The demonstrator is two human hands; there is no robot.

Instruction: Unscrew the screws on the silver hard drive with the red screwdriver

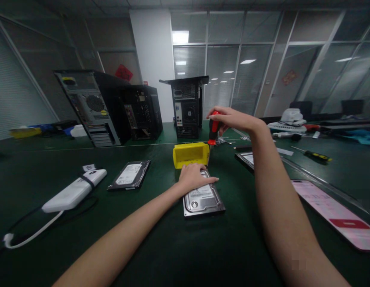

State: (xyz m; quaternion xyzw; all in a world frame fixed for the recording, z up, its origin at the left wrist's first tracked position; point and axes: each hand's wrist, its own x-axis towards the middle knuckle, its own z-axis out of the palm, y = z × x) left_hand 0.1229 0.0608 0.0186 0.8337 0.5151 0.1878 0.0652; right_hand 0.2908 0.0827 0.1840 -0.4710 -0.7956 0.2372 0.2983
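No wording or number can be read for certain. White labels [202, 193] on the central hard drive [206, 204] and the left hard drive [129, 175] carry illegible print, and the phone screen [331, 211] is blurred

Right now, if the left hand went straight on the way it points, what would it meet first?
Probably the yellow bin, just beyond the left hand and the hard drive under it. The screwdriver near the bin's right end may lie in line too; depth is unclear.

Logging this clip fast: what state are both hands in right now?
Left hand: open, laid over a drive, thumb spread.
Right hand: closed around a red-and-black screwdriver.
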